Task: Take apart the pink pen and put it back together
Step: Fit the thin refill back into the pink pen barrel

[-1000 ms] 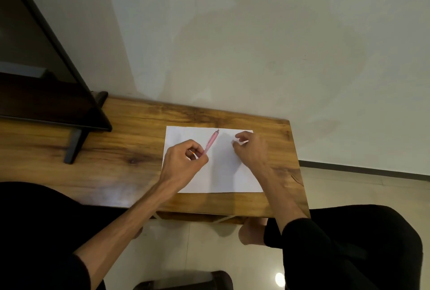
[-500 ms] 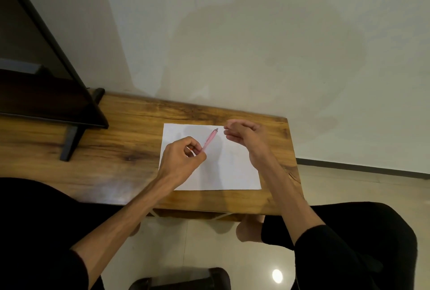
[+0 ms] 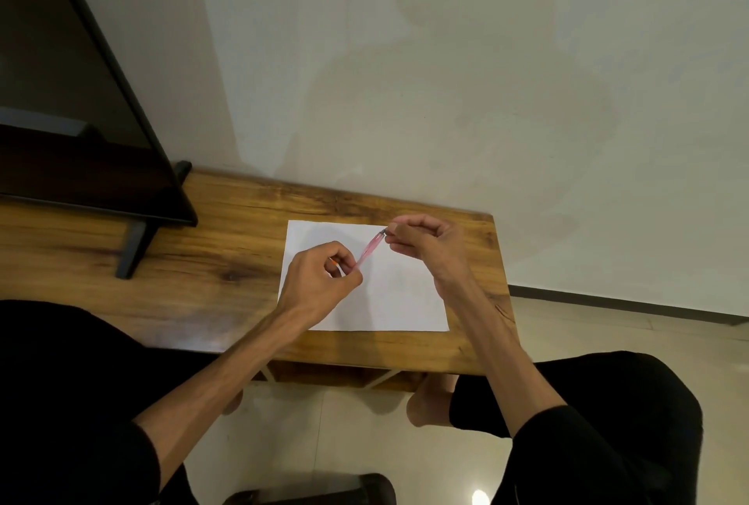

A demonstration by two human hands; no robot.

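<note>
My right fingers [image 3: 395, 230] pinch the dark tip end of the pink pen [image 3: 369, 251], while my left hand [image 3: 320, 277] is closed round its other end, so the pen hangs slanted between both hands, above the far half of the white sheet [image 3: 405, 302] that lies towards the counter's [image 3: 227, 261] right end. I cannot tell whether a part is already loose; the pen is blurred and small. I judge I am at the tip joint, either unscrewing it or threading it on. The next move calls for a steady left grip on the barrel and a small twist from the right fingers, kept in line with it so nothing drops or cross-threads.
</note>
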